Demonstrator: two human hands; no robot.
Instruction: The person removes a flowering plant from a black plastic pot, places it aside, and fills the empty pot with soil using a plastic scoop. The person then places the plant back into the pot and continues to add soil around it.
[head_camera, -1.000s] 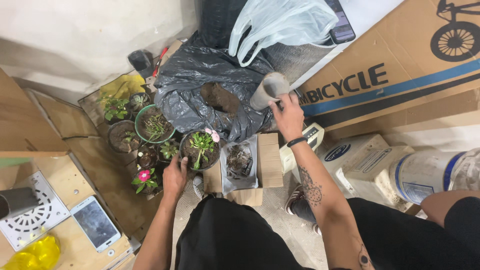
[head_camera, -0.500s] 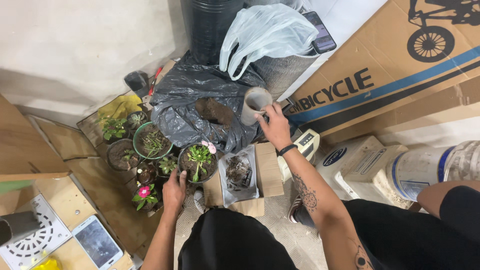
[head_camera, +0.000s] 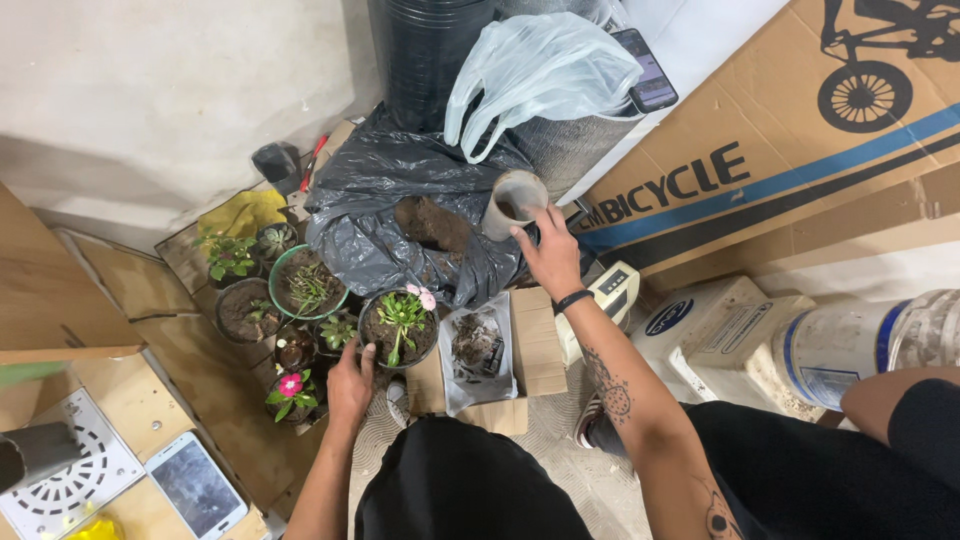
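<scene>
gripping the soil-filled cup (head_camera: 513, 203) by its rim, right hand (head_camera: 551, 258) above the black soil bag (head_camera: 400, 225); looks light, thin-walled, crushable. left hand (head_camera: 350, 383) clasps the flowering pot (head_camera: 399, 330), likely heavier.

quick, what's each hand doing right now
left hand: closed on the rim of the flower pot
right hand: holding the soil-filled cup

1. The floor (head_camera: 560, 440) is pale and textured, with flattened brown cardboard (head_camera: 200, 380) spread over its left part.
2. A cluster of small plant pots (head_camera: 290, 300) stands on it.
3. A black plastic bag (head_camera: 380, 220) holding soil sits just behind the pots.
4. A small open cardboard box (head_camera: 530, 345) rests beside the bag.
5. A large printed carton (head_camera: 800, 150) leans at the right.
</scene>
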